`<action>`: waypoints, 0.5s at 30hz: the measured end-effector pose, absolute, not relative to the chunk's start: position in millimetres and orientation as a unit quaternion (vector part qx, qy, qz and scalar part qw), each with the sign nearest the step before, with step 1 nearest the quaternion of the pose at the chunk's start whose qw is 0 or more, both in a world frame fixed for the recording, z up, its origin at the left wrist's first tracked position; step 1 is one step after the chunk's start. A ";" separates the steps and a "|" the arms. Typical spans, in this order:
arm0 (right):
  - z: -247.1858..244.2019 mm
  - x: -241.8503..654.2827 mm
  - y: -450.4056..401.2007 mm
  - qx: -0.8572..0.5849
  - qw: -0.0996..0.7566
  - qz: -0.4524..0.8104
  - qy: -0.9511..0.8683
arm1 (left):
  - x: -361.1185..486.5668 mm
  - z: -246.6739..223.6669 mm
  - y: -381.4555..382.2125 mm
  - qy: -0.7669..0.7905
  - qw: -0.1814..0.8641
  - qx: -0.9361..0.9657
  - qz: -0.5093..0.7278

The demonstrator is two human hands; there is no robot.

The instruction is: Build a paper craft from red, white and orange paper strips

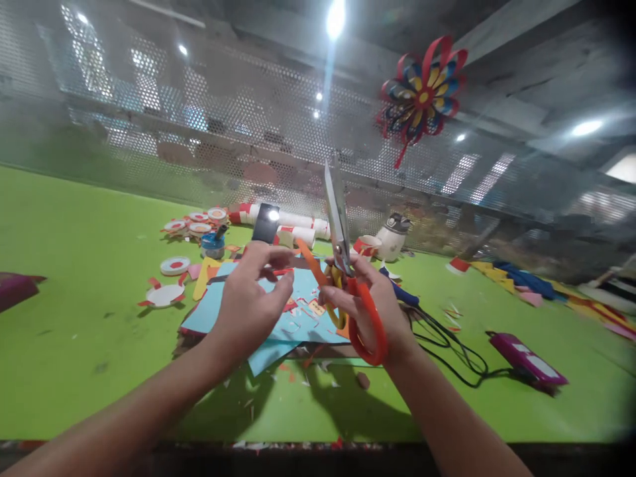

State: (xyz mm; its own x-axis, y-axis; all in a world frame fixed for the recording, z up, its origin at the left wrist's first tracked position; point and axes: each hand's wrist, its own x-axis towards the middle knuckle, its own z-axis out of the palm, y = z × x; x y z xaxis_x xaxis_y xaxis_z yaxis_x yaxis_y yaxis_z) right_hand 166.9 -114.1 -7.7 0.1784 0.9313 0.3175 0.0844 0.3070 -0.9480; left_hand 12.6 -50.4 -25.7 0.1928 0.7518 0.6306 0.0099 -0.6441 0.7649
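My right hand (375, 301) grips a pair of scissors (368, 331) with orange-red handles, their metal blades pointing up. An orange strip (314, 265), seemingly paper, rises beside its fingertips, and a yellow loop (340, 311) shows below them. My left hand (253, 288) hovers to the left, thumb and fingers apart. A small red sliver shows between them; whether they touch it I cannot tell. Beneath both hands lie light blue sheets (209, 311) on a stack, with small red and yellow paper pieces (317, 307) and scraps on top.
White discs with red tabs (166, 295) and a blue jar (212, 245) stand left on the green table (89, 344). Behind are a dark phone-like slab (265, 222), white tubes, a red-and-white cup (366, 246) and a pale jug (393, 237). A corded purple box (527, 361) lies right.
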 end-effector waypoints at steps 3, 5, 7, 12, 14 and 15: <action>-8.8 167.6 -110.9 -0.479 0.615 0.331 -0.531 | 20.2 -25.6 -51.8 0.277 0.593 0.624 0.427; -10.0 168.8 -108.6 -0.480 0.617 0.329 -0.530 | 25.9 -27.7 -51.8 0.244 0.670 0.582 0.392; -10.5 170.1 -106.4 -0.478 0.620 0.331 -0.526 | 30.5 -28.3 -52.3 0.222 0.692 0.555 0.404; -9.2 173.1 -103.2 -0.488 0.607 0.329 -0.534 | 35.6 -22.3 -53.5 0.230 0.701 0.532 0.416; -10.4 173.7 -103.4 -0.491 0.602 0.325 -0.539 | 36.6 -20.3 -52.3 0.247 0.691 0.537 0.417; -11.8 173.8 -103.8 -0.492 0.602 0.322 -0.540 | 36.9 -19.6 -51.7 0.253 0.688 0.535 0.420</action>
